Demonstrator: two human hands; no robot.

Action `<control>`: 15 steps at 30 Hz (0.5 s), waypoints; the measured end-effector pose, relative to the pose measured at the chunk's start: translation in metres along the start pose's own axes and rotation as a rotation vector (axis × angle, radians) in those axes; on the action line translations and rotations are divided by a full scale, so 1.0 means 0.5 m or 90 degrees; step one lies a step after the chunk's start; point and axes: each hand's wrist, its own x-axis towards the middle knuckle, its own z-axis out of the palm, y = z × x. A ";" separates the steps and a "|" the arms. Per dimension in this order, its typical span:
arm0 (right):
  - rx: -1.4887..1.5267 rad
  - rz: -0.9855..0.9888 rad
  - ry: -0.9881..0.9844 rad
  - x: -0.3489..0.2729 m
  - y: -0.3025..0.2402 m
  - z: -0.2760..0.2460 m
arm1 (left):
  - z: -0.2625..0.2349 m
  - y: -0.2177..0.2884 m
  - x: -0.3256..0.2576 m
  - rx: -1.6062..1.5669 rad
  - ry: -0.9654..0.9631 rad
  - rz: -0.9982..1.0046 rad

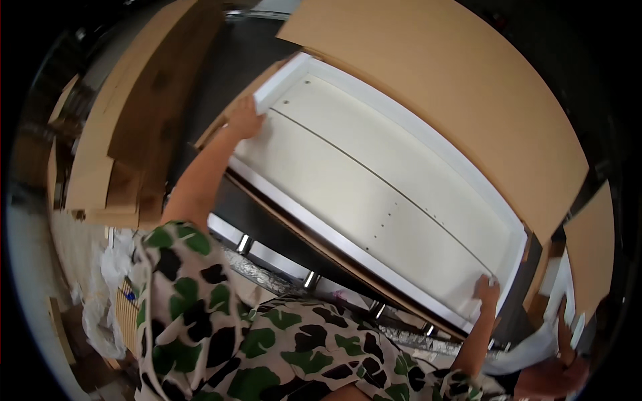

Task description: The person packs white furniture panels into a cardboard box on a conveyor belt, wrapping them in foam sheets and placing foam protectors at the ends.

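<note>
A pair of long white panels (348, 167) lies side by side in an open cardboard box, with a thin dark seam between them and several small drilled holes. White edge strips (401, 120), which look like foam, frame the panels. At the left end, my left hand (246, 120) is closed over the end strip. My right hand (488, 291) is at the near right corner, fingers curled at the inner side of the strip there; its exact grip is partly hidden.
A large cardboard flap (441, 73) spreads behind the box. Folded cardboard (127, 127) stands at the left. Metal rollers (311, 279) run below the box's near side. Crumpled clear plastic (107, 301) lies at lower left. Another person's hand (565, 334) is at lower right, beside more cardboard.
</note>
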 end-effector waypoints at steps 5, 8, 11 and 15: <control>-0.214 0.040 0.005 0.034 0.031 -0.020 | -0.003 -0.054 -0.014 0.006 0.075 0.091; -0.188 -0.052 0.075 0.033 0.061 -0.017 | 0.030 -0.027 -0.007 0.069 0.020 0.021; -0.184 0.001 0.004 0.037 0.097 -0.055 | 0.013 0.062 -0.011 0.138 -0.031 -0.014; -0.293 -0.106 -0.023 0.056 0.057 -0.036 | 0.009 0.111 -0.078 0.162 0.034 0.068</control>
